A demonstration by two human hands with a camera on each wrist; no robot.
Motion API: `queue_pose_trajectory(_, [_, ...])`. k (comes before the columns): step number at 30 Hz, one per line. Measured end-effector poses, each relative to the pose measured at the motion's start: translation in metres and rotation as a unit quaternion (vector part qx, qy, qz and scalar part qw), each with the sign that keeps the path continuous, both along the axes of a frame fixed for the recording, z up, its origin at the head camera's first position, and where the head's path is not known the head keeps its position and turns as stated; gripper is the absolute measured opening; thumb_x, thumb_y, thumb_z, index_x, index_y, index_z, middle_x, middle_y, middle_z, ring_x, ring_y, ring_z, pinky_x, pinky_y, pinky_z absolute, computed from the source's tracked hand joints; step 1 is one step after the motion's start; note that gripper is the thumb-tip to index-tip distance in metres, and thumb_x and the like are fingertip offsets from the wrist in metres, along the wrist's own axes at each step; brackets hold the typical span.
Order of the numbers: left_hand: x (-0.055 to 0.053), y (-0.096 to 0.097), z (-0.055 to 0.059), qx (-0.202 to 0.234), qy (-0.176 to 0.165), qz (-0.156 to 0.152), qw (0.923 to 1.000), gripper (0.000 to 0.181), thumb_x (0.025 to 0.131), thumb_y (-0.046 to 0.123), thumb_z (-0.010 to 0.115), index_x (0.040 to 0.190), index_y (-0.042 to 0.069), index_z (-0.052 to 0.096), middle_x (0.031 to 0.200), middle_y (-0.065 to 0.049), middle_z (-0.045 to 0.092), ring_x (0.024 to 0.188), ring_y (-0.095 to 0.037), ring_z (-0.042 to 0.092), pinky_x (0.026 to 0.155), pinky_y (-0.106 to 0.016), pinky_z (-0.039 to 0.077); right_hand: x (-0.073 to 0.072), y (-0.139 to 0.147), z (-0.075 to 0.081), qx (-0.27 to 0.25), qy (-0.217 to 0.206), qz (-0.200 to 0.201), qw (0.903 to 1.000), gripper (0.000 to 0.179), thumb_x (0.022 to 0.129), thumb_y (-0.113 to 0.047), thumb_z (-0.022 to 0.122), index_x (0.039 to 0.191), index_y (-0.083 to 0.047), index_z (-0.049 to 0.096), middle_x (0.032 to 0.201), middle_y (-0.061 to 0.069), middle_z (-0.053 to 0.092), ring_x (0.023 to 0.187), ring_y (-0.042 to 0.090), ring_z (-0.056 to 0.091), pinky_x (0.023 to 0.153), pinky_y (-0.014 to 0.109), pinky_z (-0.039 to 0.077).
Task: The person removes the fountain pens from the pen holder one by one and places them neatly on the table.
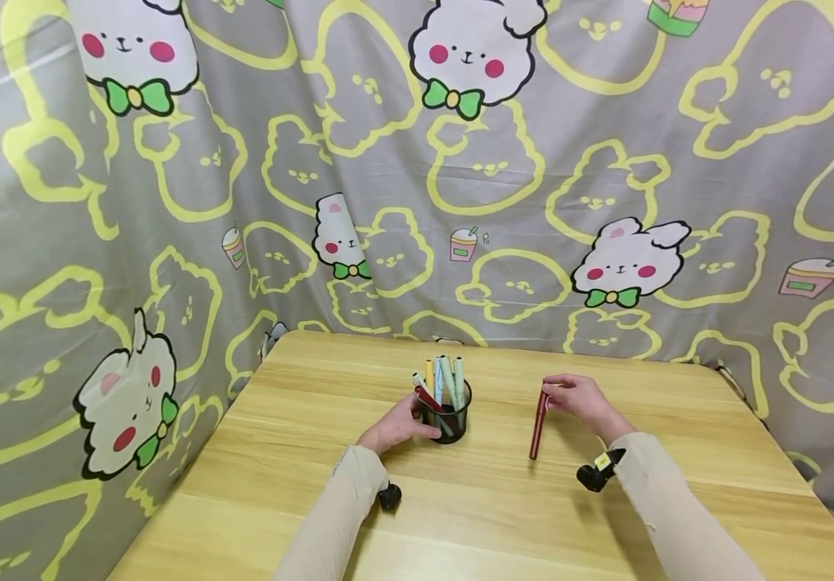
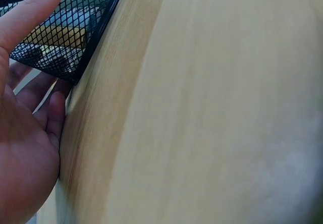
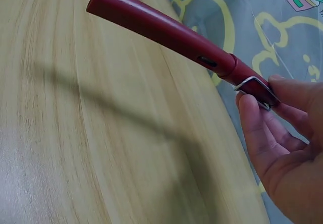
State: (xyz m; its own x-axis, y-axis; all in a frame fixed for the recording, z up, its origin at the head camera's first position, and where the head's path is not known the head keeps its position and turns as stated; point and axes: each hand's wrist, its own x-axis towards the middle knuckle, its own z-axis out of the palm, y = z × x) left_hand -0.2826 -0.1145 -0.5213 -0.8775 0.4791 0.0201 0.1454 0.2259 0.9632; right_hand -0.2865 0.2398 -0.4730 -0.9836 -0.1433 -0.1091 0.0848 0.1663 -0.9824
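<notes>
A black mesh pen holder [image 1: 454, 429] stands upright on the table with several pale green, blue and yellow markers [image 1: 449, 378] and a dark red pen [image 1: 427, 399] in it. My left hand [image 1: 396, 424] holds it from the left side. In the left wrist view the thumb lies along the mesh wall [image 2: 75, 47] and the other fingers are partly hidden behind it. To the right, my right hand [image 1: 580, 397] pinches a dark red fountain pen [image 3: 161, 32] by its capped end, near the wire clip [image 3: 247, 85]. The pen hangs over the table, its free end downward.
The light wooden table [image 1: 504, 516] reaches back to a grey curtain [image 1: 504, 266] printed with yellow outlines and white rabbits. More curtain hangs at the left and right. A small black device [image 1: 595, 474] is worn at the right wrist, another [image 1: 390, 496] at the left.
</notes>
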Motion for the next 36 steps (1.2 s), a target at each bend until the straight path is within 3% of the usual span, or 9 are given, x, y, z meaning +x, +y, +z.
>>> queue_pose_trajectory(5, [0.003,0.001,0.006,-0.006,0.004,-0.009,0.9999,0.072,0.075,0.001,0.077,0.138,0.003,0.042,0.134,-0.014,0.049,0.123,-0.03,0.044,0.104,-0.045,0.03,-0.002,0.002,-0.003,0.0,-0.003,-0.003,1.0,0.044,0.092,-0.008,0.061,0.125,0.018,0.048,0.084,0.002,0.066,0.07,0.008,0.063,0.071,0.028,0.054])
queue_pose_trajectory(12, [0.015,0.001,0.026,0.0,0.006,-0.01,0.9999,0.064,0.075,-0.002,0.075,0.133,0.0,0.047,0.13,-0.015,0.052,0.122,-0.031,0.045,0.104,-0.047,0.031,-0.005,-0.001,-0.007,-0.007,0.0,0.004,1.0,0.045,0.091,-0.007,0.062,0.125,0.02,0.046,0.082,0.002,0.066,0.069,0.01,0.063,0.071,0.028,0.054])
queue_pose_trajectory(20, [0.003,0.002,0.0,-0.013,0.005,0.009,0.9999,0.065,0.074,0.003,0.079,0.132,0.006,0.049,0.128,-0.008,0.054,0.119,-0.025,0.048,0.103,-0.043,0.032,-0.003,-0.002,-0.015,-0.036,-0.011,0.024,0.999,0.046,0.092,0.0,0.058,0.127,0.023,0.04,0.083,0.002,0.066,0.069,0.009,0.063,0.073,0.029,0.054])
queue_pose_trajectory(29, [0.002,0.002,-0.003,-0.003,0.003,0.006,1.0,0.066,0.074,0.002,0.079,0.133,0.007,0.049,0.13,-0.008,0.053,0.12,-0.024,0.047,0.103,-0.043,0.032,-0.004,-0.003,-0.018,-0.028,-0.009,0.027,0.9992,0.045,0.092,0.002,0.057,0.127,0.023,0.039,0.085,0.003,0.066,0.071,0.009,0.063,0.074,0.03,0.054])
queue_pose_trajectory(36, [0.014,0.003,0.021,0.014,-0.003,-0.014,0.9998,0.065,0.074,-0.003,0.076,0.132,0.001,0.048,0.128,-0.011,0.054,0.119,-0.025,0.048,0.102,-0.043,0.034,-0.006,-0.006,-0.02,-0.015,-0.008,0.038,0.9991,0.044,0.093,0.002,0.055,0.127,0.024,0.039,0.091,0.011,0.066,0.074,0.011,0.064,0.075,0.032,0.053])
